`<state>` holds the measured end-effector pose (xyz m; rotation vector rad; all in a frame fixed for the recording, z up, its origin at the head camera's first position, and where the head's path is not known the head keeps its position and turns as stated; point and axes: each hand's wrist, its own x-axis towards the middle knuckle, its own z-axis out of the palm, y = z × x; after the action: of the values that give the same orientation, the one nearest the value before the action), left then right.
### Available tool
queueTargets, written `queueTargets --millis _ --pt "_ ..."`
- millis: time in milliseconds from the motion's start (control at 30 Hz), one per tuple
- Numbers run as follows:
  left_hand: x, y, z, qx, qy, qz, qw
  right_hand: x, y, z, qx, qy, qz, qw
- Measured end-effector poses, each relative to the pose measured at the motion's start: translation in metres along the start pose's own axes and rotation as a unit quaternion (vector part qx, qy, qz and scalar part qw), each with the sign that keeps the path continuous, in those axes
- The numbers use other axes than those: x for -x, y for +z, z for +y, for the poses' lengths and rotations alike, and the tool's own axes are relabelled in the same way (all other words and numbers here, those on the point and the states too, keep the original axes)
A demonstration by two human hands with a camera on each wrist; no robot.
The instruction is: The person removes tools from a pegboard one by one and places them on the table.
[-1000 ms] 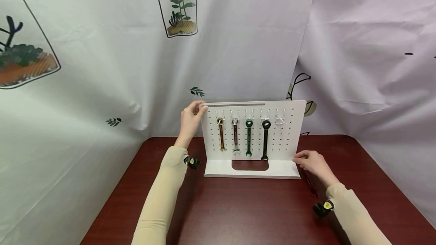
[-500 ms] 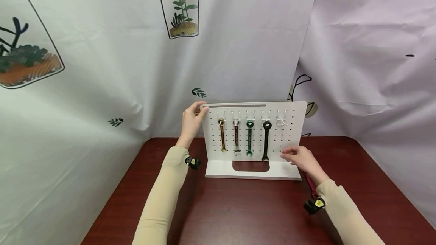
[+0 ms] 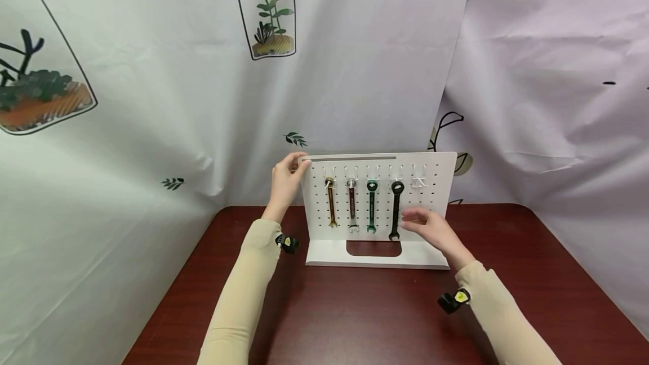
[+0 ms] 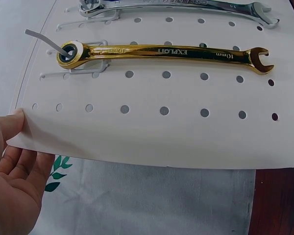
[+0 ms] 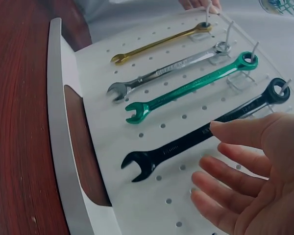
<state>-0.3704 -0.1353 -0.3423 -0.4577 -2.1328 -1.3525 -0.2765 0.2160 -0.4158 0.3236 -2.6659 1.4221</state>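
Observation:
A white pegboard [image 3: 443, 176] stands on the table, with a gold combination wrench [image 4: 166, 52], a silver one [image 5: 171, 67], a green one [image 5: 188, 88] and a black one [image 5: 181, 141] hanging from its hooks. My left hand [image 3: 285, 186] pinches the board's top left corner between thumb and fingers. In front of the board, my right hand [image 3: 431, 230] is beside the black wrench, its fingers loosely bent. The right wrist view has the thumb overlapping the black handle; whether it touches is unclear. Nothing is seen held in that hand.
An unoccupied white hook [image 3: 419, 183] is at the board's right. Its base [image 3: 324, 251] has a cutout in the middle. The dark red table [image 3: 355, 314] extends in front, and a patterned cloth [image 3: 365, 72] hangs behind.
My right hand has left the board's lower right edge and moved left and slightly up to the black wrench. A red tool on the table beneath that arm is now hidden. My left hand keeps its hold.

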Motion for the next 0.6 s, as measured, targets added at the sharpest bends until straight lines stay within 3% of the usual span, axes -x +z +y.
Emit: queueTargets --millis 600 --pt "0.0 0.0 0.0 0.0 0.003 0.0 1.0 -0.014 0.015 -0.014 -0.081 0.026 -0.003 0.9963"
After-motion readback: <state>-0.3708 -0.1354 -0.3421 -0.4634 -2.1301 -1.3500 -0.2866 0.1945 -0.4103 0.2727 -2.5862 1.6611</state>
